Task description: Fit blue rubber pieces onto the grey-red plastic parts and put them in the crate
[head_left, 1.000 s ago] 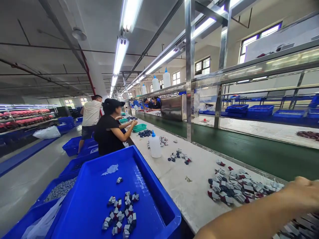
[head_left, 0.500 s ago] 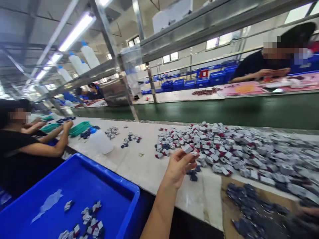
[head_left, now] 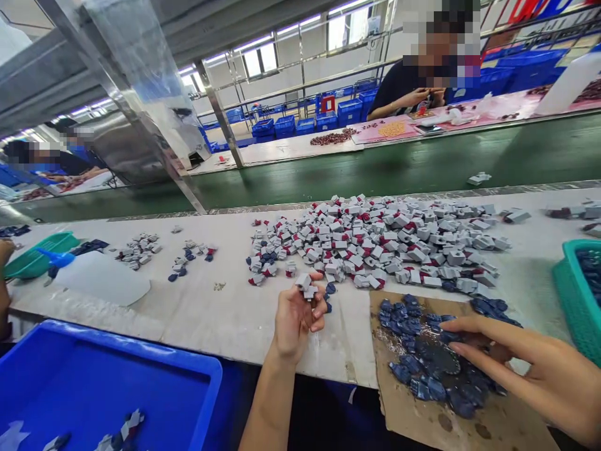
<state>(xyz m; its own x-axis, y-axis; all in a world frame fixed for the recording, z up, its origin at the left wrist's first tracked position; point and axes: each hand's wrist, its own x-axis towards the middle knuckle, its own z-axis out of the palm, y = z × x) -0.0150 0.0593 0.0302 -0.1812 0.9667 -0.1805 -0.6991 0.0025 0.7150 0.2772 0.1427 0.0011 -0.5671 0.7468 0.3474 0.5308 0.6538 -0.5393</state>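
Observation:
My left hand (head_left: pixel 295 316) is raised over the bench edge, its fingers pinched round a small grey plastic part (head_left: pixel 304 285). My right hand (head_left: pixel 539 369) reaches in from the right with fingers stretched flat onto a heap of small dark blue caps (head_left: pixel 425 351) lying on a brown cardboard sheet (head_left: pixel 422 419). Just beyond both hands spreads a big pile of grey and red parts (head_left: pixel 375 241) on the white bench top (head_left: pixel 225 313).
A blue bin (head_left: pixel 154 382) holding a few parts sits at lower left. A white squeeze bottle (head_left: pixel 101 279) lies beside a teal basket (head_left: pixel 35 254); another teal basket (head_left: pixel 577 294) stands at right. A green conveyor belt (head_left: pixel 375 169) runs behind, with other workers beyond it.
The view swung right and down from the bin to the parts pile. My left hand stays raised holding a grey part; my right hand has come down onto the blue caps.

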